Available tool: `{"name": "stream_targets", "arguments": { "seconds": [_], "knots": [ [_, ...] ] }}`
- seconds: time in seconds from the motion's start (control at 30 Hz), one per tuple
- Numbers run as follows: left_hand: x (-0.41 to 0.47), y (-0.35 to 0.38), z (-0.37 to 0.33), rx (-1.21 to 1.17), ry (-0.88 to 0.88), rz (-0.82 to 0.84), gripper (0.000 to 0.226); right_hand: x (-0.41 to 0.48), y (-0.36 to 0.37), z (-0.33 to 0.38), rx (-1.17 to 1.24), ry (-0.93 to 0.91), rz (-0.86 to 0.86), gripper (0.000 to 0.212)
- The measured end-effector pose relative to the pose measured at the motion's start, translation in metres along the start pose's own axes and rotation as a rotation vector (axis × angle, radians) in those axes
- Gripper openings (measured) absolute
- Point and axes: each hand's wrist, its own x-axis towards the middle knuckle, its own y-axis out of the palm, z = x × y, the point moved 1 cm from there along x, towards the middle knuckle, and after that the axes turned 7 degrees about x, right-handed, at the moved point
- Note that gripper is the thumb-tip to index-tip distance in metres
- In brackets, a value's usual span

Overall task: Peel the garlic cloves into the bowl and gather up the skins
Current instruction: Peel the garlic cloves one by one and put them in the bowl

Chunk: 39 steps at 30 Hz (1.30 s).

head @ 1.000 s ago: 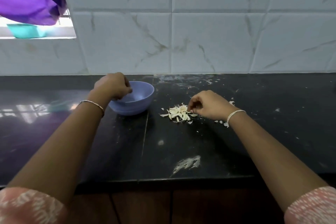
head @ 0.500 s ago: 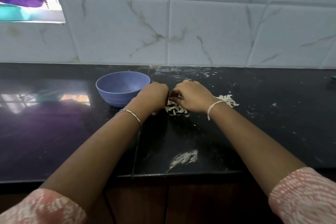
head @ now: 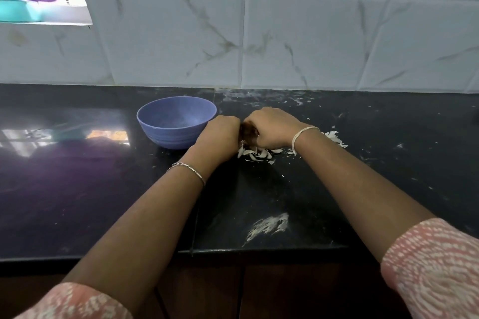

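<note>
Black stone countertop (head: 103, 189): left hand (head: 217, 134) and right hand (head: 269, 129) curl over white papery garlic skins (head: 256, 154), and what they hold is hidden. Cup inward, catching the stray skins (head: 334, 137) behind the right wrist.

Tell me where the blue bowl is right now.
In the head view, the blue bowl stands on the black counter, left of centre, immediately to the left of the left hand.

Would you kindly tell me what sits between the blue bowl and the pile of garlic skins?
In the head view, the left hand lies between the blue bowl and the garlic skins, fingers curled.
</note>
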Motion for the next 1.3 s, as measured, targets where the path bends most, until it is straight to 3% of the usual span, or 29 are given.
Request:
{"name": "stream_targets", "arguments": {
  "seconds": [0.17,0.27,0.37,0.5,0.57,0.63,0.77,0.87,1.0,1.1,1.3],
  "knots": [
    [-0.004,-0.005,0.002,-0.262,-0.085,-0.108,0.015,-0.012,-0.008,-0.013,0.152,-0.005,-0.132,0.015],
    [-0.008,-0.011,-0.005,-0.691,-0.113,-0.1,0.021,-0.022,-0.012,-0.02,0.654,0.054,-0.287,0.011],
    [-0.01,-0.015,-0.014,-1.186,-0.155,0.012,0.016,-0.038,-0.014,-0.024,1.193,0.086,-0.383,0.013],
    [-0.014,-0.018,-0.026,-1.427,-0.097,0.19,0.016,-0.055,-0.012,-0.021,1.353,0.109,-0.319,0.025],
    [-0.016,-0.019,-0.031,-1.493,-0.088,0.267,0.017,-0.059,-0.008,-0.021,1.387,0.099,-0.341,0.018],
    [-0.015,-0.016,-0.034,-1.485,-0.088,0.311,0.016,-0.061,-0.004,-0.025,1.42,0.099,-0.414,0.004],
    [-0.011,-0.011,-0.036,-1.242,-0.1,0.337,0.012,-0.07,-0.006,-0.038,1.389,0.153,-0.505,0.003],
    [-0.003,-0.015,-0.031,-1.049,-0.112,0.32,0.013,-0.081,-0.008,-0.048,1.19,0.185,-0.396,0.016],
    [0.006,-0.009,-0.03,-0.982,-0.172,0.157,0.016,-0.09,-0.006,-0.059,0.938,0.154,-0.155,0.014],
    [0.005,0.0,-0.03,-0.954,-0.192,0.03,0.019,-0.096,-0.007,-0.062,0.949,0.138,-0.075,0.015],
    [0.004,0.001,-0.027,-0.947,-0.2,-0.05,0.021,-0.098,-0.043,-0.056,0.879,0.048,-0.025,0.019]
  ]
}}
